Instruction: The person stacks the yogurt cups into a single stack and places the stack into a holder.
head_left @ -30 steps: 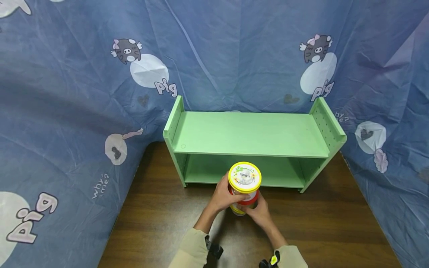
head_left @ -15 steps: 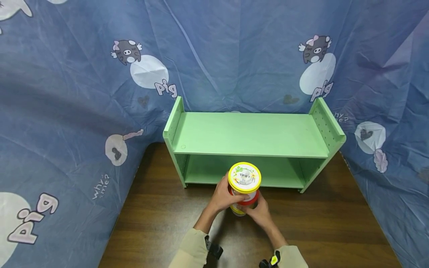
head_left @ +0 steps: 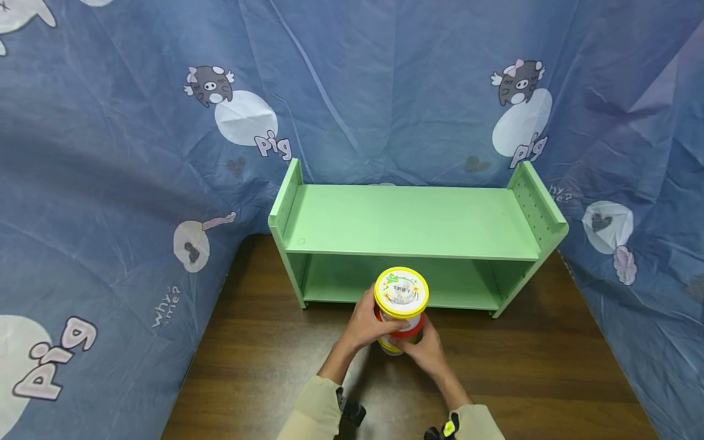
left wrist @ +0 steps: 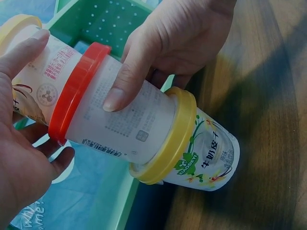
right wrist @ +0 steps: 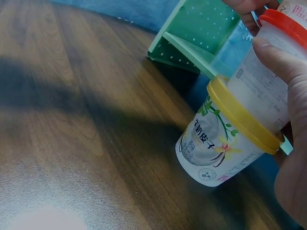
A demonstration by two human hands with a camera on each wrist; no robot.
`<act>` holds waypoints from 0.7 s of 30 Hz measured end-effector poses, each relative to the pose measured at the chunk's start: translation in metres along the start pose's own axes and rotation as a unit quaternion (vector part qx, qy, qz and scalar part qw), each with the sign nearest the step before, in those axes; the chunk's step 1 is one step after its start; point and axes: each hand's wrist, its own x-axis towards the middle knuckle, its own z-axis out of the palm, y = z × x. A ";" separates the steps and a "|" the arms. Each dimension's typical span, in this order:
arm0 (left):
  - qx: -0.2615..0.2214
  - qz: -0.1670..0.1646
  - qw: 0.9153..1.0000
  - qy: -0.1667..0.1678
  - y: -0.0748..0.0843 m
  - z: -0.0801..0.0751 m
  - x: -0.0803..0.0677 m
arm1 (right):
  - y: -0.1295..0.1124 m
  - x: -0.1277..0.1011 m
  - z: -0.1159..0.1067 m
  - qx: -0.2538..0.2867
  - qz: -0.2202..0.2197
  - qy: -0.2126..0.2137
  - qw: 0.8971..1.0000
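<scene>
A stack of three nested plastic cups (head_left: 401, 305) stands on the brown table (head_left: 264, 366), just in front of the green shelf (head_left: 412, 220). The bottom cup (left wrist: 206, 158) has a yellow rim and a flower print. Above it sits a red-rimmed cup (left wrist: 120, 115), and the top cup carries a yellow lid (head_left: 401, 291). My left hand (head_left: 365, 324) grips the stack from the left, around the red rim. My right hand (head_left: 426, 351) grips it from the right, thumb (left wrist: 127, 76) pressed on the red-rimmed cup. The bottom cup (right wrist: 225, 143) rests on the wood.
The green shelf has a bare top board and an open lower compartment (head_left: 352, 278) behind the stack. Blue cloth printed with pigs (head_left: 110, 183) hangs behind and on both sides of the table. Bare wood lies left and right of my hands.
</scene>
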 end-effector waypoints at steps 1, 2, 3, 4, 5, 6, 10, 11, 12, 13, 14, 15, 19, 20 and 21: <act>0.001 0.000 1.000 0.001 0.000 0.000 0.000 | 0.000 0.000 0.000 -0.001 0.000 0.001 1.000; 0.004 0.001 1.000 0.001 -0.001 0.000 0.000 | 0.001 0.000 0.000 -0.001 0.001 0.001 1.000; 0.006 0.003 1.000 0.002 -0.001 0.000 0.000 | 0.001 0.000 0.000 -0.002 0.001 0.002 1.000; 0.007 0.004 1.000 0.003 -0.001 0.000 0.000 | 0.001 -0.001 0.000 -0.004 0.002 0.002 1.000; 0.008 0.003 1.000 0.000 0.004 -0.002 -0.001 | 0.001 -0.001 0.000 -0.005 0.003 0.001 1.000; 0.010 0.004 1.000 0.001 0.003 -0.002 -0.001 | 0.001 -0.001 -0.001 -0.007 0.006 0.001 1.000; 0.009 0.007 1.000 -0.001 0.003 -0.003 -0.001 | 0.003 -0.002 -0.001 -0.008 0.009 -0.003 1.000; 0.012 0.007 1.000 -0.001 0.003 -0.003 -0.001 | 0.004 -0.003 -0.001 -0.007 0.009 -0.005 1.000; 0.017 0.011 1.000 0.001 -0.003 -0.002 0.000 | 0.005 -0.003 -0.001 -0.006 0.009 -0.006 1.000; 0.020 0.012 1.000 0.002 -0.003 -0.002 0.000 | 0.006 -0.003 -0.001 -0.003 0.008 -0.008 1.000; 0.024 0.013 1.000 0.003 -0.004 -0.002 0.000 | 0.008 -0.004 -0.002 -0.001 0.008 -0.009 1.000; 0.029 0.014 0.999 0.004 -0.004 -0.003 0.000 | 0.009 -0.004 -0.002 0.003 0.008 -0.011 1.000; 0.039 0.014 0.999 0.007 -0.005 -0.005 -0.001 | 0.010 -0.006 -0.002 0.011 0.010 -0.016 1.000; 0.039 0.015 0.999 0.008 -0.005 -0.005 -0.002 | 0.010 -0.006 -0.003 0.011 0.012 -0.017 1.000; 0.041 0.016 0.999 0.009 -0.005 -0.006 -0.002 | 0.011 -0.006 -0.003 0.011 0.013 -0.016 1.000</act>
